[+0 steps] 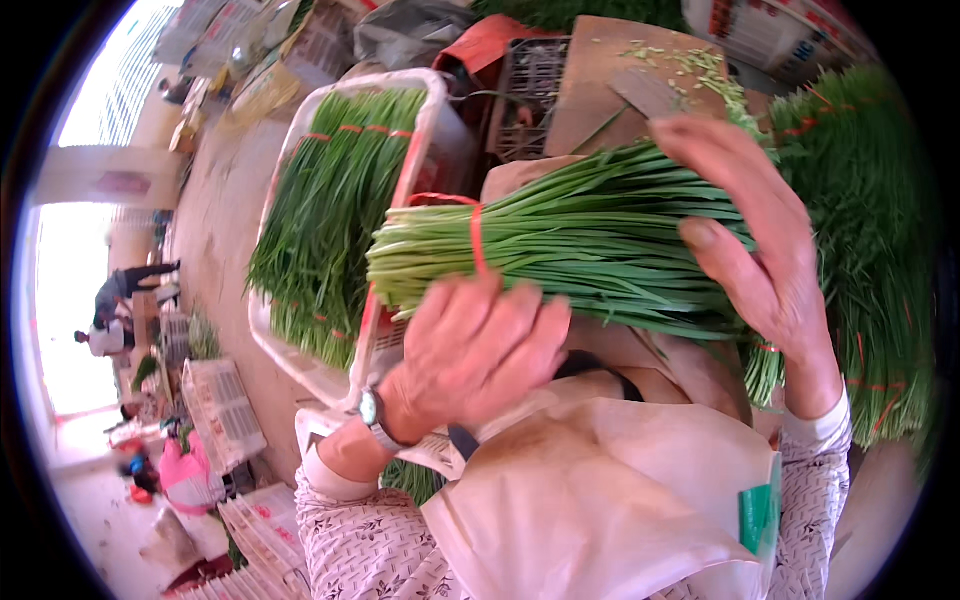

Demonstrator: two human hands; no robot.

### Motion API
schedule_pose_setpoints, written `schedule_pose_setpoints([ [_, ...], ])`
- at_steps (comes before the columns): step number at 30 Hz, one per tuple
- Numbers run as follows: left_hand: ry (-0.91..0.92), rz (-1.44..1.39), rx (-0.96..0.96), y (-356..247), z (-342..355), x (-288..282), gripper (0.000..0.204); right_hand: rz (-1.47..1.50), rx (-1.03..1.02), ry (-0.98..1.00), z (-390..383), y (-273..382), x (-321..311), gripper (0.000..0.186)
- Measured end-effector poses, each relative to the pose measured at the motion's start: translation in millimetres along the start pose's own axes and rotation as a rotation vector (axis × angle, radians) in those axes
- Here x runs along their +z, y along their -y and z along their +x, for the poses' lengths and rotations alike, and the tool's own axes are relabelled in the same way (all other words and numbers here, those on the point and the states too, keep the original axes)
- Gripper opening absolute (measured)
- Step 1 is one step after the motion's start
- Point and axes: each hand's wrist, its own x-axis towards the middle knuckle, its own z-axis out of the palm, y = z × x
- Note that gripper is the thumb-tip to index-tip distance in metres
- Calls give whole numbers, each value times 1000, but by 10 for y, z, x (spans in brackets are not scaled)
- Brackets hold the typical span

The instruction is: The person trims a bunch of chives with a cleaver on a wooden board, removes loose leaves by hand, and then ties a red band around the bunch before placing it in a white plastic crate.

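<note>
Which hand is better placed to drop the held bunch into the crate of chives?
Left, probably. The left hand grips the bunch at its tied end, right beside the crate; the right hand holds the far leafy end.

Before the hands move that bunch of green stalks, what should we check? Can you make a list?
1. Left hand under the bunch: ok.
2. Right hand holding the leafy end: ok.
3. Red band around the stalks: ok.
4. Bunch lifted off the apron: ok.
5. Room in the white crate of tied bunches: cannot tell.
6. Cleaver on the board, away from the hands: ok.
</note>
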Motion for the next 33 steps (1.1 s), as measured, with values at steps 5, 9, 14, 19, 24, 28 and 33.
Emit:
schedule_pose_setpoints([
  [5, 710, -780, -842, -135, -51, 82, 77, 19, -65, 229, 466, -322, 562, 63],
  [9, -26, -392, -649, -49, -441, 748, 91, -8, 9, 629, 476, -300, 626, 78],
  [14, -424, -1154, -550, 150, -79, 672, 105, 93, 42, 251, 246, -178, 536, 72],
  [19, -630, -1392, -517, 105, 519, 1063, 88, 109, 127, -100, -10, -179, 426, 67],
  [24, -721, -2104, -482, 148, 1036, 1024, 92, 143, 187, -62, -75, -253, 133, 47],
  [28, -734, -2001, -474, 219, 1114, 969, 100, 195, 256, -255, -138, -420, -158, 23],
  [33, -722, -1989, -417, 188, 1130, 939, 100, 276, 263, -202, -202, -342, -96, 15],
])
